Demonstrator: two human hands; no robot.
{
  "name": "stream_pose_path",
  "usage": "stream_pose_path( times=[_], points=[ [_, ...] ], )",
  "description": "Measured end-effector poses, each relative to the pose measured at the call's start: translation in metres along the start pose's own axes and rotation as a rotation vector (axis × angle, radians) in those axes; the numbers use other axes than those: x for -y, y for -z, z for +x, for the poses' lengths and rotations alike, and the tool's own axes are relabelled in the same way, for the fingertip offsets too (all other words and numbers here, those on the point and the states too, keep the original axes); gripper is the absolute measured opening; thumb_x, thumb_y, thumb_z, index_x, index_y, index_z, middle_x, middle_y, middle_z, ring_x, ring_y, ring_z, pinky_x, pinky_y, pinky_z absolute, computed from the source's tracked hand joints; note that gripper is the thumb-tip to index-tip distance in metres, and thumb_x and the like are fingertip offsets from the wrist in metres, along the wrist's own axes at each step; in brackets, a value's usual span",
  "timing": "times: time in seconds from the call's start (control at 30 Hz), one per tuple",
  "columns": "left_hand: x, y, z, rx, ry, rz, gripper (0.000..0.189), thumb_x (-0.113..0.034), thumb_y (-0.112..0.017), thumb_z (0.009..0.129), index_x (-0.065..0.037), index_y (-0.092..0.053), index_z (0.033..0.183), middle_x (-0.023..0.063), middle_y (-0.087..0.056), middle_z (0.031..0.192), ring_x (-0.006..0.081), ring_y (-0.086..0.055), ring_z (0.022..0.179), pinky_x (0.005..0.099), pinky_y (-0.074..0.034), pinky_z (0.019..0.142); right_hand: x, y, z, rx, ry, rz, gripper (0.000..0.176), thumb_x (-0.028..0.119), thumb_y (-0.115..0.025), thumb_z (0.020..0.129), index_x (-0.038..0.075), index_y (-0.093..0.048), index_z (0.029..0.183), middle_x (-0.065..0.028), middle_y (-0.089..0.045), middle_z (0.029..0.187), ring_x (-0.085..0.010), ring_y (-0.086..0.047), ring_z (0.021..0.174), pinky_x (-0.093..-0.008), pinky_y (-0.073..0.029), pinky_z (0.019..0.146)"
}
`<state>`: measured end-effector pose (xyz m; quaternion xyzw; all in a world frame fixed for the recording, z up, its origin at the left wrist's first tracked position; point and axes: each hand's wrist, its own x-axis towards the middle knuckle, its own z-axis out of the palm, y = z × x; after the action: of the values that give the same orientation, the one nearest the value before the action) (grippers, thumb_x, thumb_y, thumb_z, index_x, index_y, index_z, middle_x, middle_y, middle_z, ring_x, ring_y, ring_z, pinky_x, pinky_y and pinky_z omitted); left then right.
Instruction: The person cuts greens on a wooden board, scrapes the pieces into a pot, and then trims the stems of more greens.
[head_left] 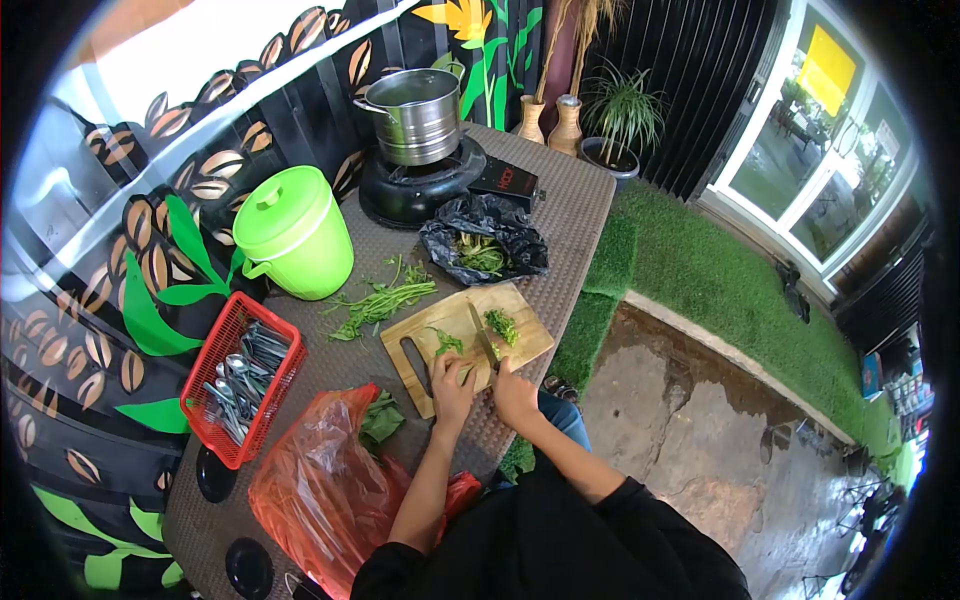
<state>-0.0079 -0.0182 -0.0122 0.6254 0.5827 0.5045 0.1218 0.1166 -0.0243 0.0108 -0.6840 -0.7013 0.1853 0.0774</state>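
Note:
A wooden cutting board [415, 335] with a slot handle lies at a slant near the table's right edge. My right hand [516, 395] is closed round the handle of a knife [483, 332], whose blade points away across the board. Leafy green stems [446, 342] are pressed onto the wood by my left hand [453, 388], its fingers bent over them just left of the blade. To the right of the knife sits a small heap of chopped greens [501, 326]. More uncut greens [380, 303] rest on the table beyond the board.
Behind the board are a black plastic bag [520, 248] of trimmings and a steel pot [418, 125] on a gas stove [405, 190]. Leftward stand a green lidded bucket [300, 235], a red cutlery basket [290, 365] and an orange plastic bag [325, 480] with leaves.

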Motion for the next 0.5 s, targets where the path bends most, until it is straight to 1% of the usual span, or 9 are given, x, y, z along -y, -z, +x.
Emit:
stream_pose_path(
  times=[0.03,0.1,0.13,0.2,0.3,0.37,0.43,0.5],
  points=[
    [0.001,0.0,-0.001,0.002,-0.001,-0.002,0.01,-0.004,-0.068,0.074,-0.003,-0.064,0.083,0.009,-0.06,0.084,0.0265,-0.055,0.089,0.0362,-0.039,0.084,-0.003,0.0,0.004,-0.001,0.028,-0.023,0.03,0.012,-0.045,0.084,-0.002,-0.037,0.109,-0.0211,-0.065,0.073,-0.0365,-0.066,0.068,-0.0442,-0.053,0.06],
    [0.0,0.001,0.001,0.079,-0.104,0.106,0.01,-0.007,-0.066,0.074,-0.001,-0.064,0.081,0.0098,-0.059,0.087,0.0277,-0.052,0.089,0.0394,-0.039,0.084,-0.006,0.006,0.008,-0.007,0.052,-0.048,0.03,0.012,-0.045,0.084,-0.001,-0.036,0.11,-0.0209,-0.065,0.074,-0.037,-0.066,0.068,-0.0444,-0.053,0.061],
    [-0.002,0.0,0.002,0.078,-0.106,0.104,0.01,-0.007,-0.066,0.074,-0.001,-0.064,0.081,0.0098,-0.059,0.087,0.0277,-0.052,0.089,0.0394,-0.039,0.084,-0.006,0.011,0.008,0.023,0.071,-0.045,0.03,0.012,-0.046,0.084,-0.002,-0.037,0.109,-0.0215,-0.065,0.074,-0.037,-0.066,0.069,-0.0444,-0.053,0.06],
    [-0.003,0.001,0.001,0.108,-0.193,0.129,0.01,-0.007,-0.065,0.074,0.0,-0.064,0.082,0.0104,-0.059,0.087,0.028,-0.052,0.09,0.0392,-0.039,0.085,-0.007,0.017,0.005,0.055,0.092,-0.041,0.03,0.012,-0.046,0.084,-0.002,-0.037,0.109,-0.022,-0.065,0.075,-0.037,-0.066,0.07,-0.0443,-0.053,0.06],
    [-0.002,0.001,0.0,0.131,-0.155,0.122,0.01,-0.007,-0.063,0.075,0.0,-0.065,0.083,0.0105,-0.059,0.088,0.0279,-0.051,0.091,0.0393,-0.038,0.086,-0.008,0.02,-0.004,0.063,0.129,-0.028,0.032,0.013,-0.046,0.084,-0.002,-0.036,0.11,-0.0232,-0.065,0.077,-0.0366,-0.066,0.072,-0.0443,-0.053,0.059],
    [0.0,-0.001,0.0,0.136,-0.162,0.139,0.011,-0.007,-0.063,0.076,0.0,-0.065,0.083,0.0103,-0.059,0.088,0.0278,-0.051,0.092,0.0392,-0.037,0.086,-0.004,0.016,-0.013,0.054,0.1,-0.023,0.035,0.013,-0.049,0.083,-0.006,-0.035,0.109,-0.0225,-0.064,0.074,-0.0378,-0.065,0.07,-0.0441,-0.053,0.057],
    [0.0,-0.001,0.001,0.139,-0.169,0.159,0.011,-0.008,-0.062,0.076,0.0,-0.065,0.084,0.0101,-0.059,0.088,0.0276,-0.051,0.092,0.0392,-0.037,0.087,0.001,0.009,-0.019,0.043,0.079,-0.025,0.037,0.013,-0.05,0.082,-0.007,-0.036,0.11,-0.0217,-0.064,0.073,-0.0373,-0.065,0.07,-0.0438,-0.053,0.057],
    [0.0,-0.001,0.002,0.141,-0.192,0.173,0.009,-0.006,-0.062,0.077,-0.002,-0.066,0.084,0.0083,-0.059,0.086,0.0265,-0.052,0.09,0.0373,-0.036,0.084,0.004,0.001,-0.017,0.034,0.061,-0.027,0.039,0.012,-0.051,0.081,-0.007,-0.036,0.111,-0.021,-0.064,0.072,-0.0367,-0.066,0.07,-0.0435,-0.053,0.057]
  ],
)
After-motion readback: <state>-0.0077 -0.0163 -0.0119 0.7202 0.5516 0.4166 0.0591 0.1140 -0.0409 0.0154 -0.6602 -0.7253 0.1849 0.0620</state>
